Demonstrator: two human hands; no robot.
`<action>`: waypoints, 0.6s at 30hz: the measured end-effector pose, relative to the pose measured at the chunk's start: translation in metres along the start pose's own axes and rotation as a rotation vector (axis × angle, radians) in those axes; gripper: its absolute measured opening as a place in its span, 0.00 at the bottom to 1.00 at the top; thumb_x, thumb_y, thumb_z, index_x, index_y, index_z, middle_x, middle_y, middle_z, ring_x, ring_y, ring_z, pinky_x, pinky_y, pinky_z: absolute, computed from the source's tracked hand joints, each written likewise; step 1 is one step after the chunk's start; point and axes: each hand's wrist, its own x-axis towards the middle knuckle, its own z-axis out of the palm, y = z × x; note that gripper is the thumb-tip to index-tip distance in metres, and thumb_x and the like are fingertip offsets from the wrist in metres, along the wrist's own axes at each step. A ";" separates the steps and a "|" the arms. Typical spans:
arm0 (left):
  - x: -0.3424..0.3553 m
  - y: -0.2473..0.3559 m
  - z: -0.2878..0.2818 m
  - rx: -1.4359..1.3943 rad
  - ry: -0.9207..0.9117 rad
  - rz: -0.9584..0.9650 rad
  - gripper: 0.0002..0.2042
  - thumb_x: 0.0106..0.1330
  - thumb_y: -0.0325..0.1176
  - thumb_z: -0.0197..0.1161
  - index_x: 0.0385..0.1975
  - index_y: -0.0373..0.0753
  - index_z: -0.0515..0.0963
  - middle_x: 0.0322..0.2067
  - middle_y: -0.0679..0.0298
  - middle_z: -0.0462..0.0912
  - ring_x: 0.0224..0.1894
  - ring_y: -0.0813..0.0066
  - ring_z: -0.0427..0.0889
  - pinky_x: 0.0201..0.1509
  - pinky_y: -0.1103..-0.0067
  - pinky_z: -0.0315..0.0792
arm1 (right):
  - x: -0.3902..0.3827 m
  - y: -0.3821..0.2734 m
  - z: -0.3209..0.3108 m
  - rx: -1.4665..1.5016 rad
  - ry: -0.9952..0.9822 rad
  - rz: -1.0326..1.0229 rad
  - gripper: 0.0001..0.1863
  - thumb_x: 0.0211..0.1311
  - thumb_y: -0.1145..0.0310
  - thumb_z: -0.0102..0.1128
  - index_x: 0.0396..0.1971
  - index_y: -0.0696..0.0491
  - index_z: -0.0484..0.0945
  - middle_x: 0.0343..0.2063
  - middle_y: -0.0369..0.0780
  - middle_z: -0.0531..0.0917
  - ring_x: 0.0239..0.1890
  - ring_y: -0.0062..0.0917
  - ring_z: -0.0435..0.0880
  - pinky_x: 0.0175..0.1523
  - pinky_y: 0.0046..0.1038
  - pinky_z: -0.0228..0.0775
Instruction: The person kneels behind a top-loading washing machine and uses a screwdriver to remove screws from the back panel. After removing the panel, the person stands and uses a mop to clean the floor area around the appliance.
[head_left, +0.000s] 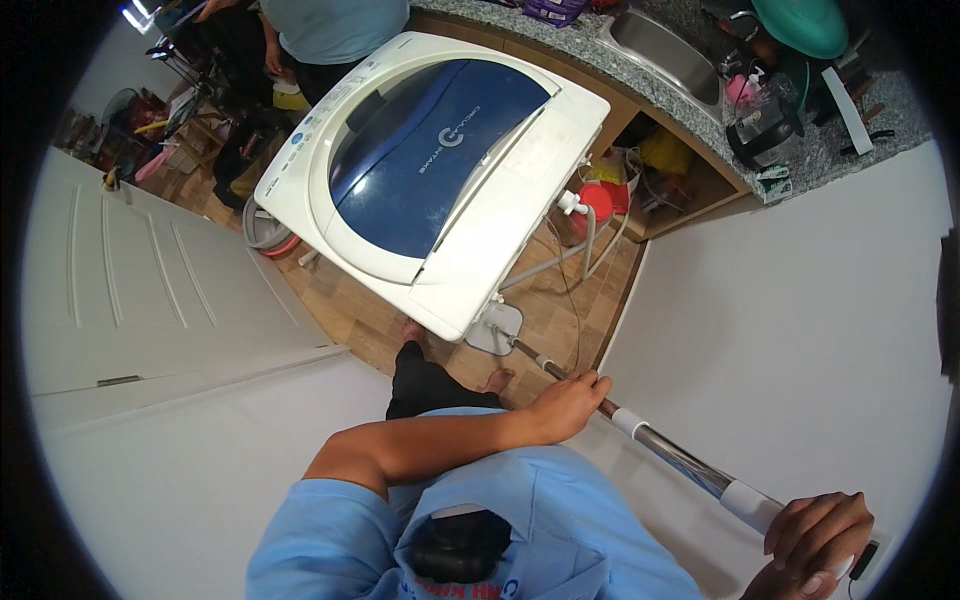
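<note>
My left hand (568, 405) is closed round a metal mop pole (685, 462), reaching across my body to grip it partway down. My right hand (815, 540) grips the pole near its upper end at the lower right. The pole's flat grey head (485, 335) lies on the wood-look floor (580, 305), beside and partly under a white top-loading washing machine (510, 250) with a closed dark blue lid (410, 150). A grey hose (545, 265) and thin cords run along the machine's right side. My bare feet (500, 382) are just below the machine.
A granite counter (560, 35) with a steel sink (670, 62), kettle (760, 130) and green basin (800, 20) runs behind, over an open cupboard (700, 190). White walls (780, 270) flank me, with a door (150, 260) at left. Another person (330, 30) stands beyond the machine.
</note>
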 end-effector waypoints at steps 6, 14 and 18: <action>0.002 0.008 -0.013 -0.005 -0.054 -0.007 0.14 0.59 0.17 0.56 0.46 0.33 0.69 0.44 0.45 0.76 0.50 0.40 0.80 0.52 0.56 0.78 | 0.005 0.003 -0.026 0.118 -0.260 -0.018 0.20 0.77 0.53 0.46 0.24 0.48 0.67 0.23 0.35 0.73 0.17 0.24 0.68 0.17 0.32 0.65; 0.027 0.026 -0.029 -0.113 0.147 0.285 0.16 0.68 0.29 0.61 0.55 0.39 0.73 0.44 0.55 0.81 0.48 0.51 0.81 0.52 0.62 0.77 | -0.033 -0.025 -0.076 -0.005 0.300 -0.187 0.17 0.75 0.61 0.47 0.49 0.61 0.71 0.35 0.45 0.82 0.26 0.21 0.84 0.32 0.23 0.80; 0.042 0.069 -0.065 -0.177 0.270 0.424 0.22 0.69 0.29 0.63 0.63 0.40 0.70 0.46 0.56 0.82 0.48 0.52 0.81 0.53 0.63 0.77 | 0.015 -0.017 -0.091 -0.142 0.494 -0.210 0.18 0.76 0.59 0.47 0.50 0.62 0.70 0.34 0.44 0.81 0.26 0.22 0.83 0.30 0.23 0.80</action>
